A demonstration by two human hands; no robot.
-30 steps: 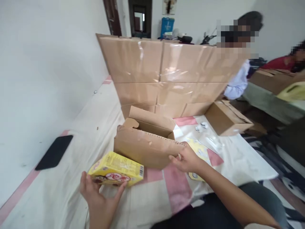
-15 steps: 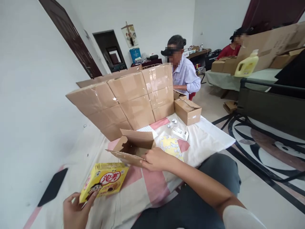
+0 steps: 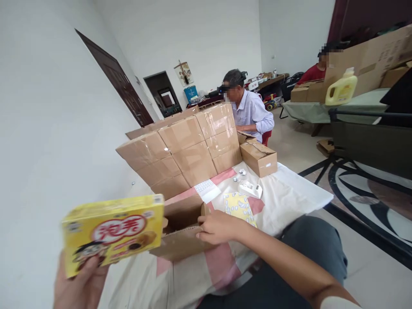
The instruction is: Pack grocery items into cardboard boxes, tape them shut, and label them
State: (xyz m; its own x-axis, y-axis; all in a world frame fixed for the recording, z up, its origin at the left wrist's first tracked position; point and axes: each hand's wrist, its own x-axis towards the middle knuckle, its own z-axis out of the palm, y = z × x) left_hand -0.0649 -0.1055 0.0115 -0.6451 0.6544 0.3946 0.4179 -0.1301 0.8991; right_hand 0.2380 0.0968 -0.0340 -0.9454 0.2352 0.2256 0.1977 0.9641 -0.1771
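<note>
1. Left hand grips the yellow box by one end, raised near the carton — a loosening grip could drop it.
2. Right hand grasps the carton's edge — pressing hard could buckle it.

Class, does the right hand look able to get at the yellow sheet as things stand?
Probably yes: the yellow sheet lies close beside the right hand, and nothing visible stands between them. That hand grips the open cardboard box, though, so it would likely need to let go first.

A panelled door and hanging scroll suggest a home.
</note>
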